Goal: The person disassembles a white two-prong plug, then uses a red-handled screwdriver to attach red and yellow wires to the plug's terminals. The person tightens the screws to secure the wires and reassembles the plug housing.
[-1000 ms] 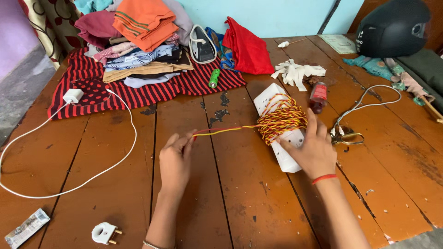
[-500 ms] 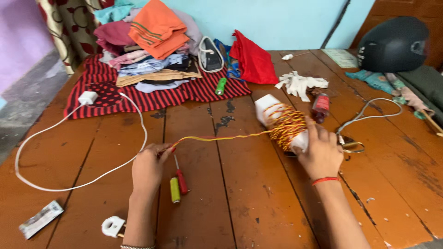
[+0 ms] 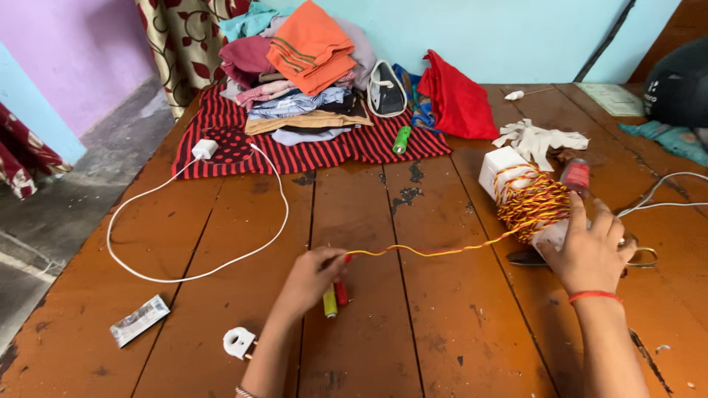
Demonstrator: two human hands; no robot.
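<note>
Near the front edge of the wooden table point(image 3: 442, 324), our left hand point(image 3: 310, 278) pinches the free end of a twisted red-and-yellow wire point(image 3: 435, 252), fingers closed narrow around it. Just beside that hand, touching the boards, lie two small screwdrivers, one with a yellow-green handle point(image 3: 330, 302) and one with a red handle point(image 3: 341, 292). From our left hand the wire runs slack across the middle of the table toward the right edge, where it joins a thick coil point(image 3: 532, 203) wound around a white board point(image 3: 505, 166). Our right hand point(image 3: 590, 250) rests on the near end of that board, fingers spread and curled over it, holding it down; a red thread point(image 3: 594, 296) circles the wrist. Whether the dark tool point(image 3: 527, 258) under this hand is gripped, we cannot tell.

Toward the left edge a white charger point(image 3: 205, 149) sits on a red-striped cloth point(image 3: 354, 146), and its white cable point(image 3: 184, 269) loops wide over the bare boards. At the front left corner lie a small white packet point(image 3: 140, 320) and a white plug point(image 3: 239, 342). Along the far edge we see a pile of folded clothes point(image 3: 302, 63), a clothes iron point(image 3: 386, 88), a green battery-like cylinder point(image 3: 401, 139) and a red cloth point(image 3: 459, 99). Crumpled white fabric point(image 3: 538, 138) lies just behind the coil.
</note>
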